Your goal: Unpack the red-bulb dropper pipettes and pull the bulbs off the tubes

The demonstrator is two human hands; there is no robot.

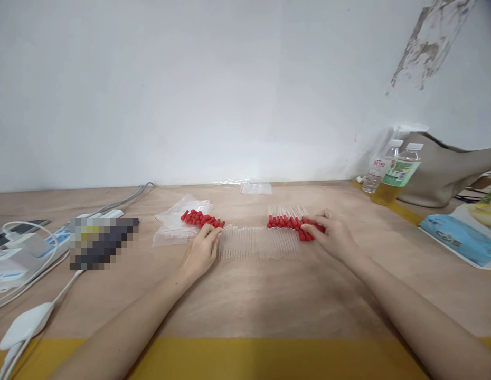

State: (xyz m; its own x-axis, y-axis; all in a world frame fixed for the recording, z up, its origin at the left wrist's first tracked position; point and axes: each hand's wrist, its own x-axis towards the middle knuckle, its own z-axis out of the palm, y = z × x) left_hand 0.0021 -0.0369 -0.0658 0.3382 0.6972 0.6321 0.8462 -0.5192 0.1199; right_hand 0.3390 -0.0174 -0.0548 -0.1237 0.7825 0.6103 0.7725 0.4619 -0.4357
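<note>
Both hands are lying apart on the table (245, 311). The left hand (201, 252) is resting with fingers curled loosely at the near end of a row of clear glass tubes (259, 243), gripping nothing visibly. The right hand (332, 235) is closing on red-bulbed droppers (287, 220) at the row's far end. Loose red bulbs (201, 218) are sitting on a plastic bag (174, 227) just beyond the left hand. Judging by this, some droppers are capped; many tubes are waiting bare.
</note>
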